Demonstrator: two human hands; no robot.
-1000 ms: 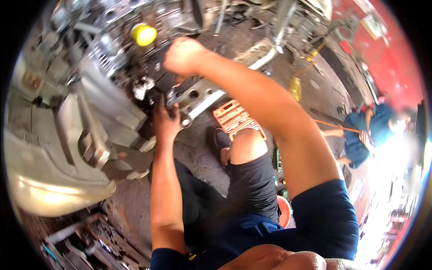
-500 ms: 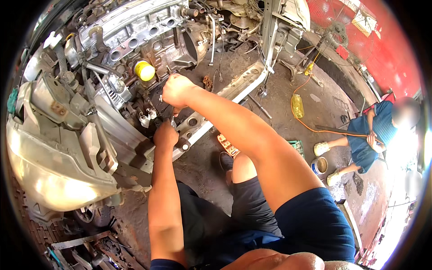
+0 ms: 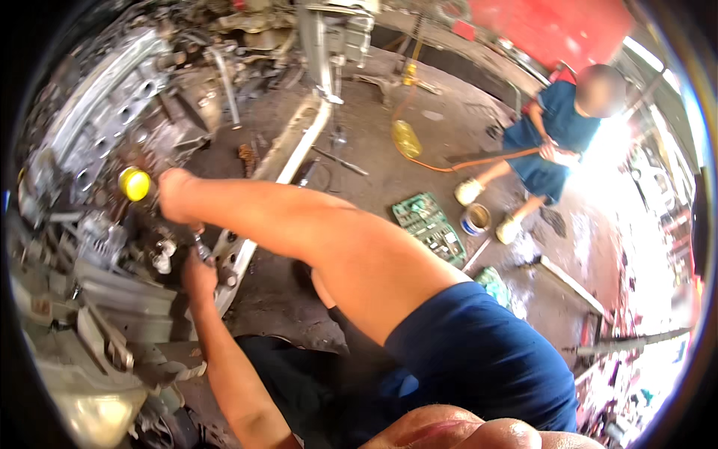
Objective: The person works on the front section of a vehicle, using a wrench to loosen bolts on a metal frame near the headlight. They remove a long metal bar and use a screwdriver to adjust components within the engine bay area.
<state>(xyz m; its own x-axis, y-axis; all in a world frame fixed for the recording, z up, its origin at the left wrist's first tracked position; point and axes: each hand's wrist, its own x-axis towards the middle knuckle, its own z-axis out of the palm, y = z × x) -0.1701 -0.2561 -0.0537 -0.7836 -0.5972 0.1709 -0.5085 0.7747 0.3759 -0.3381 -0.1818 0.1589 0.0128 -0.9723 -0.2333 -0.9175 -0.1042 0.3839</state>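
Note:
Low on the exposed car engine (image 3: 105,146), my right hand (image 3: 178,196) is curled into a fist beside a yellow cylindrical part (image 3: 134,183); what its fingers hold is hidden. Just below it, my left hand (image 3: 200,275) is wrapped round a shiny metal tool (image 3: 203,250), close to a pale metal fitting (image 3: 164,257) and the perforated crossmember (image 3: 293,150). My right forearm stretches across the middle of the view.
A person (image 3: 561,127) in dark blue holds an orange cord (image 3: 471,162) at the right. On the floor (image 3: 359,112) lie a green socket case (image 3: 428,224), a tin bucket (image 3: 476,219), a yellow crumpled object (image 3: 406,139) and metal bars (image 3: 568,284). A headlight (image 3: 97,411) sits lower left.
The camera has swung right, shifting engine and hands leftward in the picture and showing more of the floor, the green case and the other person. Both hands stay low at the engine.

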